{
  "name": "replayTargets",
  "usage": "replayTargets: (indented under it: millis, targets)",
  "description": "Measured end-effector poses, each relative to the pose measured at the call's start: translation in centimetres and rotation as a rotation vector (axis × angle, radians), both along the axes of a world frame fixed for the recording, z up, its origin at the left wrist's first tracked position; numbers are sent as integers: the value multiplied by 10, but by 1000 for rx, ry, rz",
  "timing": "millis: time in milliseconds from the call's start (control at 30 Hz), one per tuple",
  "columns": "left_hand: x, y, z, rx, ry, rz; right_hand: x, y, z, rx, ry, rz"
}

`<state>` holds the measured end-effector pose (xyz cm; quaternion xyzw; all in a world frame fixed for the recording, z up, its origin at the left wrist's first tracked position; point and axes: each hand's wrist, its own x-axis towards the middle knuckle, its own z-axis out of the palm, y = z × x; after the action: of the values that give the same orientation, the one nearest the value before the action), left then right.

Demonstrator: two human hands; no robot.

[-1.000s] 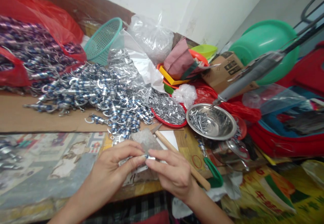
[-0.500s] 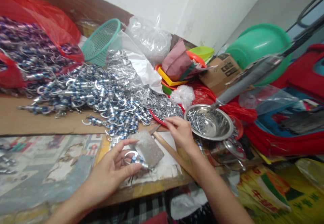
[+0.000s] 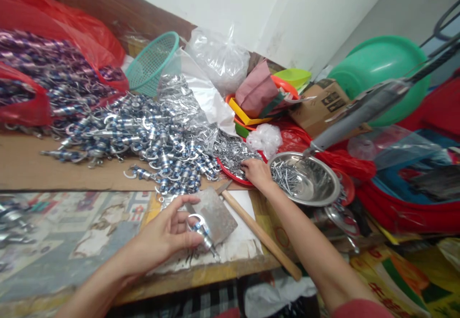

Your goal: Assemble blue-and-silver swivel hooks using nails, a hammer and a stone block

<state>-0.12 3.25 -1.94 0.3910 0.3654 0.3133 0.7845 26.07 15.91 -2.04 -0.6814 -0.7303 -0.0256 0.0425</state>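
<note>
My left hand (image 3: 176,229) holds a small silver and blue metal part (image 3: 201,232) with a curved white-looking hook, over the near edge of a grey metal block (image 3: 215,215). My right hand (image 3: 257,172) reaches into a red tray (image 3: 230,174) heaped with small grey metal pieces (image 3: 233,153); its fingertips are among the pieces, and what they pinch is too small to make out. A hammer with a wooden handle (image 3: 264,236) lies between my hands, its head beside the block. Many similar silver and blue parts (image 3: 165,150) are piled behind my left hand.
Right of my right hand, a steel bowl (image 3: 323,188) holds metal pins. A grey rod-like tool (image 3: 359,112) slants above it. Behind stand a teal basket (image 3: 151,64), a cardboard box (image 3: 321,107) and a green basin (image 3: 384,69). Red bags (image 3: 72,26) lie at the left.
My right hand has moved away from the hammer and its fingertips are now in the small metal pieces. The part in my left hand is tilted more steeply downward. The view has shifted slightly.
</note>
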Motion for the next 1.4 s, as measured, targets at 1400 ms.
replayTargets:
  millis: [1400]
  targets:
    - [2, -6, -7, 58, 0, 95, -17, -150, 11, 112, 518, 114]
